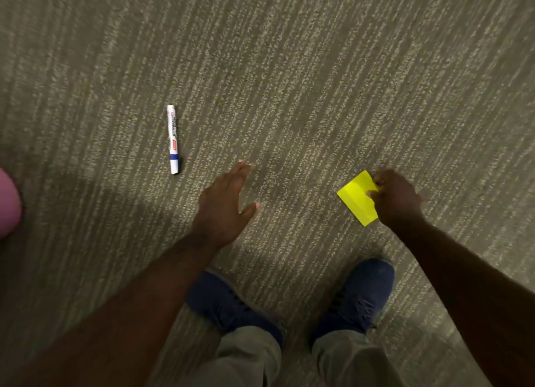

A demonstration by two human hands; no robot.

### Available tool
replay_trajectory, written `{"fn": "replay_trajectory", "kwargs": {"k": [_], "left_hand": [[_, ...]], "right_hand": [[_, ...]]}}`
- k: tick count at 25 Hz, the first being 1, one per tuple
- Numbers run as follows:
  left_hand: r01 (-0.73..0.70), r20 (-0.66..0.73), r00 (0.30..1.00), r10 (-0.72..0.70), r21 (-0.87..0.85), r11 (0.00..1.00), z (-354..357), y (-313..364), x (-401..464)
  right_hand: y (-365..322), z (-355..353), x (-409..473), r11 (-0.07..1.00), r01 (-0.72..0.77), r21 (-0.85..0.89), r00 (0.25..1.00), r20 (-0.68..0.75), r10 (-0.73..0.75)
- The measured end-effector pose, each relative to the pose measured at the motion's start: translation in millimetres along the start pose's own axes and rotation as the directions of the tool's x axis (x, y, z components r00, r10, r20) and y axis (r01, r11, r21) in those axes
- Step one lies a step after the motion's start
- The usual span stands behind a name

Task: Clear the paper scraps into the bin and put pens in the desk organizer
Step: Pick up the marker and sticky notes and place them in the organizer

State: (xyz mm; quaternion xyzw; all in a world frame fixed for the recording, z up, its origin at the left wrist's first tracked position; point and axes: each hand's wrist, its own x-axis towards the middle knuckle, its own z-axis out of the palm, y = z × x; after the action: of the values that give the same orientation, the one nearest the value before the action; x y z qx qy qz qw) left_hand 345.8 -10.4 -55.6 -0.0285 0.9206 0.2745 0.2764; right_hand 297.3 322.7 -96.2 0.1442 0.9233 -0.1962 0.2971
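While I look straight down through the head camera, I see a grey-green carpet [318, 68] with fine pale stripes filling the view. My right hand [396, 197] is curled around a bright yellow paper scrap [357, 198], pinching its right edge between fingers and thumb; the scrap is folded and held above the floor. My left hand [224, 201] is released, fingers straight and close together, thumb spread to the side, hovering over bare carpet and holding nothing. A white whiteboard marker [173, 139] with a blue band near its lower end lies on the carpet, up and to the left of the left hand, well apart from the scrap. Nothing lies between the left hand and the marker. Below the hands are two dark blue shoes [357, 297] and grey trouser legs [249, 355]. A blurred pink object [8, 201] shows at the left edge; I cannot tell what it is.
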Motion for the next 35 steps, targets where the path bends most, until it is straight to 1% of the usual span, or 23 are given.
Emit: {"fn": "replay_trajectory", "kwargs": {"k": [2, 4, 5, 7, 9, 11, 13, 15, 17, 19, 21, 23, 25, 28, 30, 32, 35], "left_hand": [[0.051, -0.048, 0.998, -0.05, 0.007, 0.999, -6.7, -7.8, 6.4], [0.154, -0.163, 0.975, -0.151, 0.004, 0.988, -18.7, -22.2, 15.2], [0.217, -0.229, 0.95, -0.214, -0.01, 0.976, -25.4, -29.5, 20.2], [0.342, -0.361, 0.87, -0.335, -0.046, 0.939, -39.9, -44.3, 30.5], [0.457, -0.437, 0.783, -0.442, -0.076, 0.886, -49.5, -58.1, 39.8], [0.559, -0.404, 0.732, -0.548, -0.104, 0.823, -53.3, -71.6, 48.2], [0.627, -0.312, 0.733, -0.604, -0.034, 0.778, -56.5, -85.3, 53.4], [0.627, -0.241, 0.767, -0.595, 0.081, 0.775, -58.1, -91.5, 49.9], [0.617, -0.239, 0.776, -0.584, 0.091, 0.782, -61.9, -86.0, 36.8], [0.606, -0.26, 0.773, -0.579, 0.03, 0.795, -73.7, -71.1, 14.8], [0.55, -0.286, 0.79, -0.543, -0.06, 0.833, -96.0, -51.3, -11.9], [0.487, -0.316, 0.792, -0.522, -0.188, 0.853, -132.5, -28.0, -44.3], [0.458, -0.343, 0.769, -0.539, -0.292, 0.84, -176.9, -0.2, -75.9], [0.415, -0.406, 0.738, -0.538, -0.356, 0.838, -254.9, 46.2, -127.6], [0.407, -0.438, 0.714, -0.547, -0.376, 0.832, -310.0, 74.5, -164.3], [0.403, -0.489, 0.676, -0.551, -0.382, 0.832, -362.7, 98.6, -206.4], [0.44, -0.563, 0.598, -0.57, -0.365, 0.821, -440.3, 123.4, -283.6]], "right_hand": [[-12.3, -0.9, -4.9, 0.998, 0.017, 0.06, 1.0, -0.026, -0.015], [-35.7, 0.1, -11.4, 0.98, 0.148, 0.135, 0.988, -0.052, -0.142], [-48.8, 1.1, -16.5, 0.96, 0.213, 0.181, 0.977, -0.065, -0.205], [-76.3, 6.0, -25.6, 0.916, 0.301, 0.266, 0.954, -0.092, -0.286], [-100.7, 14.0, -31.3, 0.881, 0.331, 0.337, 0.943, -0.109, -0.313], [-123.2, 20.6, -36.8, 0.859, 0.337, 0.385, 0.941, -0.102, -0.323], [-141.9, 27.8, -44.1, 0.845, 0.362, 0.394, 0.93, -0.086, -0.358], [-156.1, 30.6, -53.7, 0.844, 0.397, 0.36, 0.914, -0.075, -0.398], [-167.3, 25.0, -65.2, 0.845, 0.425, 0.326, 0.902, -0.081, -0.423], [-180.9, 7.0, -82.7, 0.852, 0.392, 0.347, 0.918, -0.091, -0.386], [-199.0, -23.3, -105.9, 0.847, 0.348, 0.402, 0.937, -0.13, -0.323], [-227.4, -65.3, -135.3, 0.841, 0.38, 0.384, 0.924, -0.203, -0.325], [-261.0, -110.9, -166.4, 0.838, 0.425, 0.342, 0.901, -0.249, -0.356], [-322.9, -188.6, -220.5, 0.808, 0.496, 0.318, 0.864, -0.269, -0.425], [-362.7, -236.8, -259.5, 0.787, 0.535, 0.306, 0.842, -0.274, -0.465], [-401.8, -281.1, -302.7, 0.747, 0.601, 0.286, 0.796, -0.304, -0.524], [-459.5, -341.6, -375.7, 0.691, 0.675, 0.261, 0.737, -0.298, -0.607]]}}
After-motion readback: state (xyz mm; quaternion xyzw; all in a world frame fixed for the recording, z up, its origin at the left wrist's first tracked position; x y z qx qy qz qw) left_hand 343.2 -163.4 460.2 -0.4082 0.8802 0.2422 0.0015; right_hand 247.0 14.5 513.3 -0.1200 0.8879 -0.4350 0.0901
